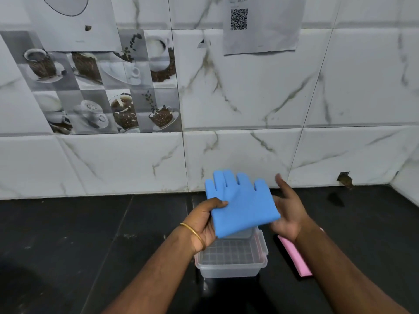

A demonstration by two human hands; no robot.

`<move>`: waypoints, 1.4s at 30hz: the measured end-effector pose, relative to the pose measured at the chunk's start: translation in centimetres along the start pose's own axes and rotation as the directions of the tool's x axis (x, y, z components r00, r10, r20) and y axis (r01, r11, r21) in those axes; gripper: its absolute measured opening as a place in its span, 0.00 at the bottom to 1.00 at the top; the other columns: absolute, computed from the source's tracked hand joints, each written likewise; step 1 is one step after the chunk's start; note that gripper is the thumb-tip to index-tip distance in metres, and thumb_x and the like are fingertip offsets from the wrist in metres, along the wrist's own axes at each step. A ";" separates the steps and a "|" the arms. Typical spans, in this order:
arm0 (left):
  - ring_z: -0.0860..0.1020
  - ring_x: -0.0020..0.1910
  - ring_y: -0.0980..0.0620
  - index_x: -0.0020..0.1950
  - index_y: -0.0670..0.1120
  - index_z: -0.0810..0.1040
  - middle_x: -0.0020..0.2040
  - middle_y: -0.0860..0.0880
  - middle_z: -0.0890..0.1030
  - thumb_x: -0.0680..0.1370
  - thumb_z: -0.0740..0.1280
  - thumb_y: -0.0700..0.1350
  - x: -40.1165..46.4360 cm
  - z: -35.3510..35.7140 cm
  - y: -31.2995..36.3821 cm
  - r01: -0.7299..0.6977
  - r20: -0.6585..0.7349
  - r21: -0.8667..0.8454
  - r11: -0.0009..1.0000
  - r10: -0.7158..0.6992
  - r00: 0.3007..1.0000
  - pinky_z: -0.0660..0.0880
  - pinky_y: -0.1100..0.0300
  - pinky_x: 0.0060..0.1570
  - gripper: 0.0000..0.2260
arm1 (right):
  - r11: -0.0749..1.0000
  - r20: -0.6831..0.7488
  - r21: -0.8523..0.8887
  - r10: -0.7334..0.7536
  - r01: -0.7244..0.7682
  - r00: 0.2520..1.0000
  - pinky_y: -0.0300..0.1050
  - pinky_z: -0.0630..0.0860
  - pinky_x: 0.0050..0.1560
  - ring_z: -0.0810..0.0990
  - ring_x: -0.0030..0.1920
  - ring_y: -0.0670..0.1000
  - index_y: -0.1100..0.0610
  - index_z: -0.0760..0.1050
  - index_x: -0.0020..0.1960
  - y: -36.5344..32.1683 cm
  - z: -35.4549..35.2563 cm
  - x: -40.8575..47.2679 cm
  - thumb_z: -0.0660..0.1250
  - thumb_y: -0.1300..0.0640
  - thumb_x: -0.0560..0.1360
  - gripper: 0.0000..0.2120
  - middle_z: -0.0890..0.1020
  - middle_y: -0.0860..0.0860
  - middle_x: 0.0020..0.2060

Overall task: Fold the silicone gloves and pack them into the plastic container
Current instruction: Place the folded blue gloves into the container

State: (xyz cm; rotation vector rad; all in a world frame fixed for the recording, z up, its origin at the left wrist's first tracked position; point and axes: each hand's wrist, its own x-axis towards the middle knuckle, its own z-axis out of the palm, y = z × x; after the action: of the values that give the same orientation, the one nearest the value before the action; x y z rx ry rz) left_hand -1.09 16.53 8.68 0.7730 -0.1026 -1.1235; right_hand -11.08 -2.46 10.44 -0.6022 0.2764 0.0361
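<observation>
Black stone countertop (pixel 90 234) against a white marble-tile wall (pixel 249 98). The blue silicone glove (pixel 242 205), folded, is held above the clear plastic container (pixel 229 266). Left hand (pixel 204 225) pinches its edge; right hand (pixel 288 214), fingers extended, supports it. A pink silicone glove (pixel 294 257) lies just beside the container.

- Both arms are bare, with no sleeves showing.
- The left hand (pixel 205 225) has a thin gold bangle (pixel 194 234) around its wrist.
- The right hand (pixel 288 214) wears nothing.

Single head-worn view, forward and down over the counter (pixel 68 234), close above both forearms, tiled wall (pixel 249 98) ahead.
</observation>
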 end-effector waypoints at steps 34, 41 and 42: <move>0.78 0.60 0.38 0.64 0.43 0.78 0.58 0.38 0.80 0.57 0.66 0.80 -1.0 -5.2 -1.5 -0.109 -0.034 -0.248 0.963 0.104 0.994 0.71 0.40 0.62 0.50 | 0.899 -0.275 -0.437 -0.173 0.038 0.946 0.57 0.81 0.55 0.84 0.54 0.61 0.63 0.78 0.61 5.1 0.7 -0.1 0.70 0.61 0.75 0.15 0.85 0.60 0.53; 0.78 0.62 0.39 0.66 0.43 0.77 0.60 0.39 0.81 0.68 0.69 0.70 -0.9 -6.1 -2.7 0.033 -0.042 -0.129 0.991 -0.039 0.998 0.72 0.43 0.63 0.38 | 0.404 -0.327 -0.906 -0.469 -0.130 0.820 0.36 0.74 0.44 0.78 0.48 0.44 0.57 0.70 0.65 7.9 -2.7 0.6 0.73 0.54 0.74 0.23 0.78 0.47 0.53; 0.78 0.62 0.39 0.65 0.42 0.78 0.59 0.38 0.81 0.68 0.69 0.69 -0.8 -6.2 -2.8 0.051 -0.059 -0.119 0.992 -0.059 0.997 0.73 0.43 0.62 0.37 | 0.296 -0.288 -0.943 -0.499 -0.153 0.817 0.38 0.73 0.48 0.77 0.50 0.45 0.56 0.68 0.67 8.1 -3.0 0.6 0.73 0.52 0.73 0.26 0.76 0.49 0.56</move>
State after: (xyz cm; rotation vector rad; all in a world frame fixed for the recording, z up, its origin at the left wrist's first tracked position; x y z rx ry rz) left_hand -0.87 19.72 2.58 0.7089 0.0368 -1.1461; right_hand -12.20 2.46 3.43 -1.9159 0.7780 -0.2379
